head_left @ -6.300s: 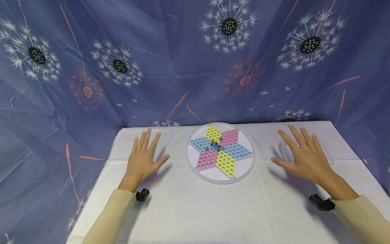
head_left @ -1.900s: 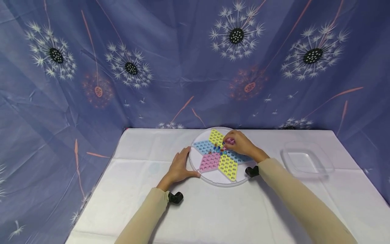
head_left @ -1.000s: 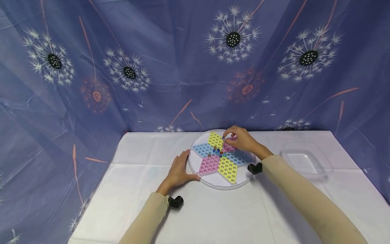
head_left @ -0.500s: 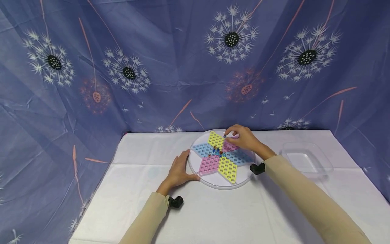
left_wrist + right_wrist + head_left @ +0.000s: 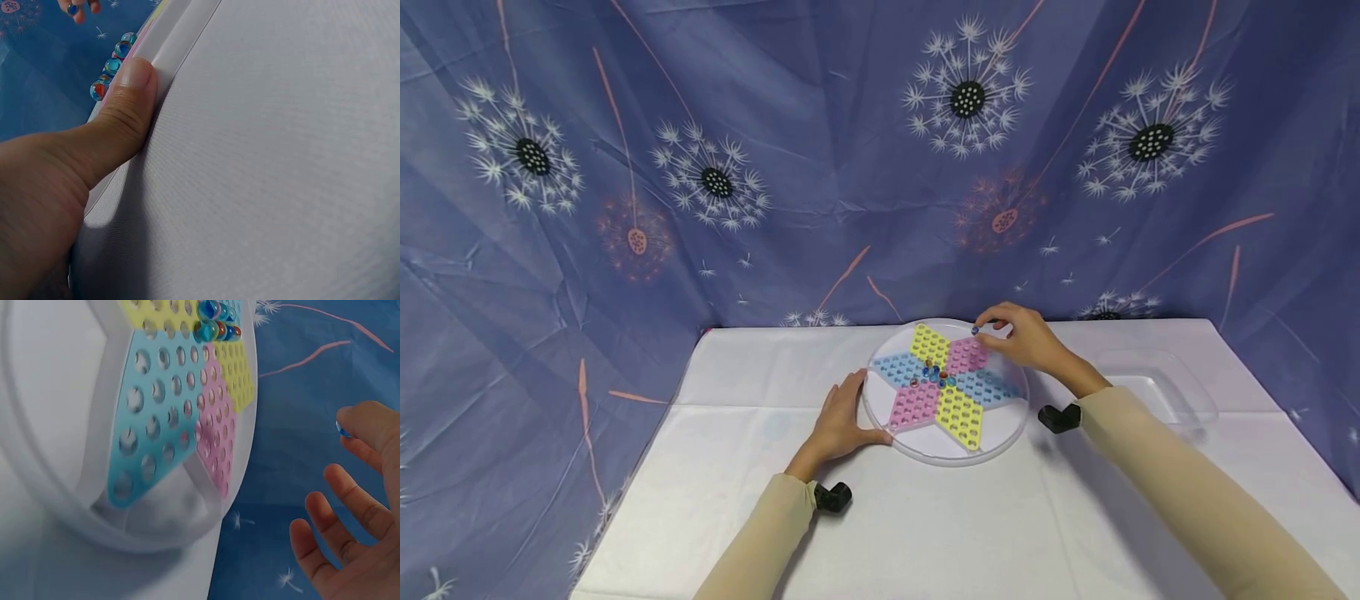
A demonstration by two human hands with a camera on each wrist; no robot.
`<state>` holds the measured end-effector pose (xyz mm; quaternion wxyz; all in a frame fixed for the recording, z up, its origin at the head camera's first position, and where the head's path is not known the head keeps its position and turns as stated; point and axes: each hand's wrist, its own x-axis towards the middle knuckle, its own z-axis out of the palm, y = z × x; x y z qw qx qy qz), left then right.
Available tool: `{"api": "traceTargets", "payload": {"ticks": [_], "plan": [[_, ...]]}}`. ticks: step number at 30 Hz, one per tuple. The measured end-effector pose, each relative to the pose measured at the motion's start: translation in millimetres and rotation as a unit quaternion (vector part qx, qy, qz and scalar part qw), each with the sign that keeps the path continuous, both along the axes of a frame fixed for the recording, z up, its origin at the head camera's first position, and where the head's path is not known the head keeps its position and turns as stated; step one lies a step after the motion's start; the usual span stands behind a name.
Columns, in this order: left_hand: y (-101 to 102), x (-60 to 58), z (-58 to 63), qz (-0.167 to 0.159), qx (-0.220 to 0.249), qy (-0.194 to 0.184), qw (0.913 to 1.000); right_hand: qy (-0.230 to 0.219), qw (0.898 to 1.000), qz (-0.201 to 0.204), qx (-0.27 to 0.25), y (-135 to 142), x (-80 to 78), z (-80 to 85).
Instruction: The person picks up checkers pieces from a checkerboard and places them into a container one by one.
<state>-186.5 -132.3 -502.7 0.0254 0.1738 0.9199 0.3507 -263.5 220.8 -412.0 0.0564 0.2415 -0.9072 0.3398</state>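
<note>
A round white Chinese checkers board (image 5: 1000,433) with a pink, yellow and blue star of holes lies on the table. Several glass marbles (image 5: 934,377) sit clustered near its centre. My left hand (image 5: 838,421) rests against the board's left rim, fingers extended and thumb touching the edge; its thumb (image 5: 128,106) shows in the left wrist view. Above the board's far right edge, my right hand (image 5: 1028,340) pinches a blue marble (image 5: 975,331) between thumb and index finger. In the right wrist view, the other fingers (image 5: 344,519) are spread and that marble is mostly hidden.
A clear plastic container (image 5: 1157,392) stands right of the board, partly behind the right forearm. White cloth covers the table (image 5: 955,533). A blue dandelion-print curtain (image 5: 820,167) hangs behind the far edge.
Over the last seconds, my left hand came to the board's rim and my right hand lifted a marble from the star's cluster. Since half a second ago, it has moved right with the marble.
</note>
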Motion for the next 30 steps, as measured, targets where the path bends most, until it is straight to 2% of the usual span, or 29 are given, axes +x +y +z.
{"api": "traceTargets", "payload": {"ticks": [11, 19, 30], "plan": [[3, 0.8, 0.7, 0.003, -0.008, -0.007, 0.9999, 0.024, 0.999, -0.028, 0.015, 45, 18.2, 6.4], [2, 2.8, 2.1, 0.001, 0.014, 0.002, 0.9999, 0.017, 0.996, -0.077, 0.028, 84, 38.7, 12.7], [0, 0.2, -0.5, -0.001, 0.001, 0.002, 1.0000, 0.018, 0.990, -0.136, 0.019, 130, 63.8, 12.0]]}}
